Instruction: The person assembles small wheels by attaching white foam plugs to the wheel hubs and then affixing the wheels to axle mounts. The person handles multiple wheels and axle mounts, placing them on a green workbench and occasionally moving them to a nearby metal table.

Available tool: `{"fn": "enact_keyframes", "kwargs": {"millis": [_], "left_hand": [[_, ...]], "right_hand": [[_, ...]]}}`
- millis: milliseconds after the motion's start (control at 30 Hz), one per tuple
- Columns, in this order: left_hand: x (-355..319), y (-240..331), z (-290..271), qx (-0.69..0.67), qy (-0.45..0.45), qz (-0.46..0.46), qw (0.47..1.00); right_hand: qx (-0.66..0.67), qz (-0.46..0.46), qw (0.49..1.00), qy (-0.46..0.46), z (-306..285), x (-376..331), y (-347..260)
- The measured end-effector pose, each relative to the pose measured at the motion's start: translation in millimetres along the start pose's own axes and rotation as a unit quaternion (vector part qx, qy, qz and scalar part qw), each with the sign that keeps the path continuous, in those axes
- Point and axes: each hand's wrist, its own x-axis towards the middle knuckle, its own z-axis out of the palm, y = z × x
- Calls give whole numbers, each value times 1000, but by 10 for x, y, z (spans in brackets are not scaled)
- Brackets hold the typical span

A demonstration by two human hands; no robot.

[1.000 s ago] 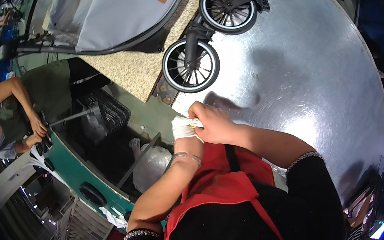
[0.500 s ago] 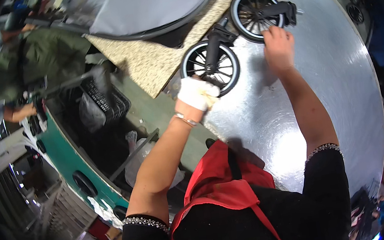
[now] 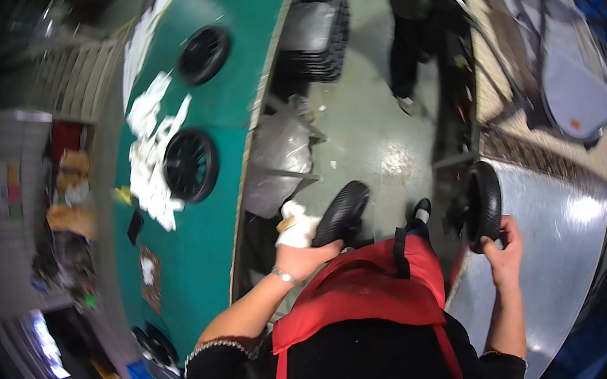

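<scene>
My left hand point(image 3: 302, 252) grips a black stroller wheel point(image 3: 342, 213) by its lower rim, with a crumpled white cloth point(image 3: 295, 226) bunched against the fingers. My right hand point(image 3: 505, 249) holds a second black wheel point(image 3: 485, 203) from below, at the edge of the shiny metal table point(image 3: 561, 249). Both wheels hang in front of my red apron point(image 3: 365, 292), the left one over the grey floor, the right one over the table's rim.
A green workbench point(image 3: 237, 84) on the left carries two loose black wheels point(image 3: 190, 164) and white rags point(image 3: 148, 155). Another person's legs point(image 3: 407, 48) stand on the floor ahead. A grey stroller seat point(image 3: 576, 92) lies on a mat at upper right.
I have turned left away from the metal table. Both hands came off the wheel assembly on the table and now each carries a wheel near my waist.
</scene>
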Motion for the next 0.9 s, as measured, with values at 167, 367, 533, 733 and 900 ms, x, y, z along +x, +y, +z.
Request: {"fn": "enact_keyframes", "kwargs": {"millis": [167,367,533,733,900], "left_hand": [[-1299,-1141,-1035,-113,262,-96,954],[-2718,-2133,-1331,-543,596,-107,581],[-3034,-3365,-809,-546,621,-307,471],[-2865,-3162,-644,137,651,-432,608],[-2221,-3120,-1712,160,377,-633,657]], "right_hand": [[137,4,940,-313,1902,-207,-807],[269,104,797,-530,3818,-537,-1246],[169,259,706,-637,5115,-467,-756],[-219,-352,805,-425,5450,39,-365],[-226,-607,558,-519,6369,-553,-1250]]}}
